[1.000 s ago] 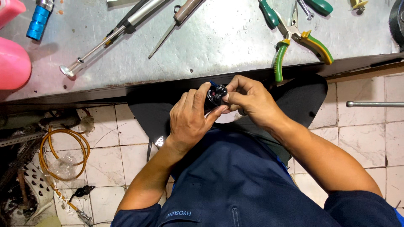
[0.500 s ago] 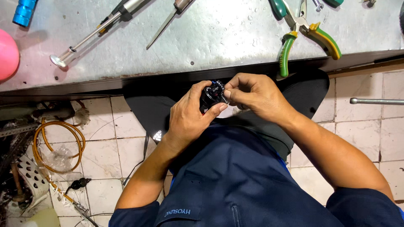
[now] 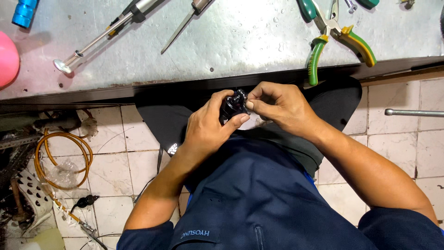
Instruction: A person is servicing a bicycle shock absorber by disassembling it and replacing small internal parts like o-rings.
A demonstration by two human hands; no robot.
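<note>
My left hand [image 3: 208,127] grips a small black part [image 3: 231,108] just below the front edge of the metal workbench [image 3: 240,41]. My right hand [image 3: 280,109] pinches the top end of the same part with thumb and fingertips. Both hands meet over my lap, above my dark blue shirt. The underside of the part is hidden by my fingers.
On the bench lie green and yellow handled pliers [image 3: 340,39], a long metal tool [image 3: 99,37], a thin pointed tool [image 3: 185,23], a blue cylinder [image 3: 24,11] and a pink round object [image 3: 7,58]. An orange hose coil [image 3: 62,157] lies on the tiled floor at left; a metal rod [image 3: 414,112] juts in at right.
The view has shifted so the bench sits higher in frame. Both hands stay on the black part, with the right fingers adjusting slightly at its top.
</note>
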